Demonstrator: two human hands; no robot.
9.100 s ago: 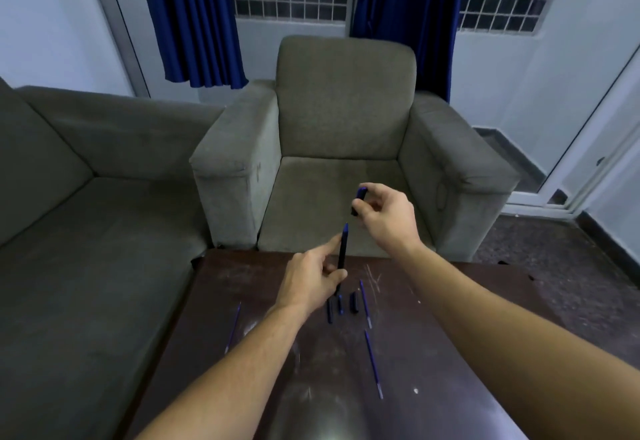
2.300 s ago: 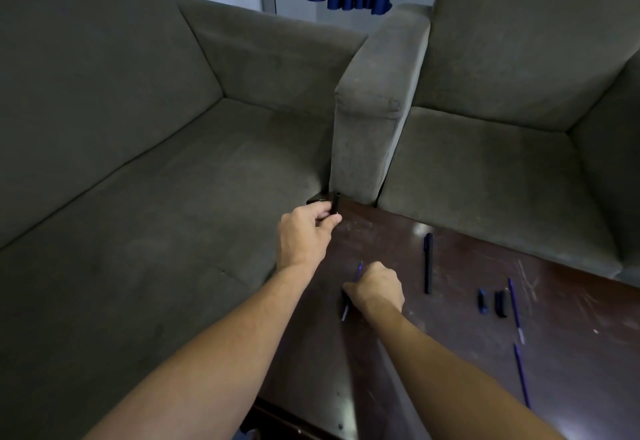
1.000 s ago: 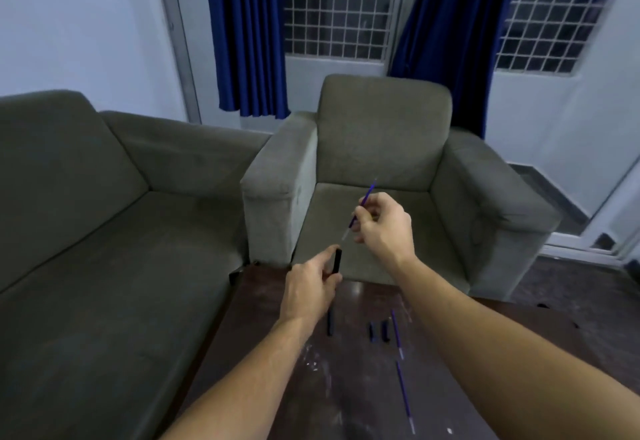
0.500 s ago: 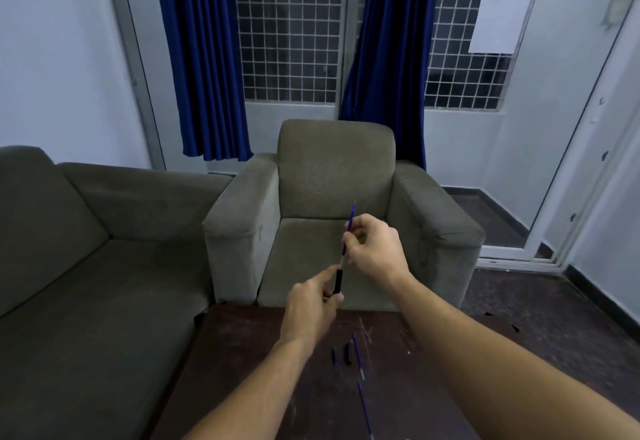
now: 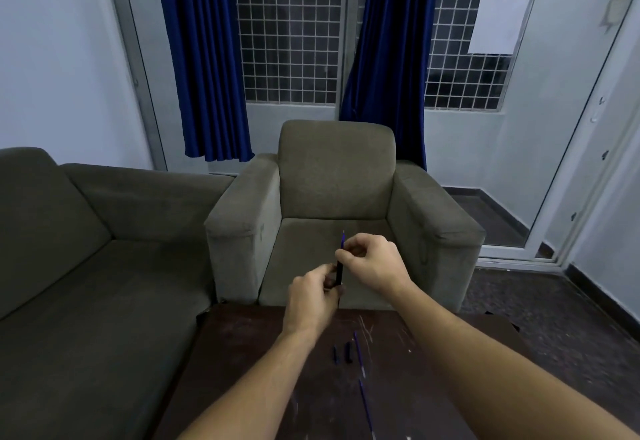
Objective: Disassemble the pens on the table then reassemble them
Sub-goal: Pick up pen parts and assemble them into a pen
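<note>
- Head view: left hand (image 5: pixel 311 297) pinches one dark pen barrel (image 5: pixel 339 272) upright above the table's (image 5: pixel 242 353) far edge.
- Right hand (image 5: pixel 372 263) pinches one blue refill (image 5: pixel 343 241) standing out of the barrel's top.
- On the table: two short dark pen pieces (image 5: pixel 347 351) side by side; two loose refills (image 5: pixel 358 353), one nearer the camera.

Below the hands, the dark wooden table (image 5: pixel 263 363) looks glossy but scratched; beyond them, the armchair (image 5: pixel 336 176) wears matt, rough grey cloth; pen barrel (image 5: pixel 339 271) smooth plastic.
</note>
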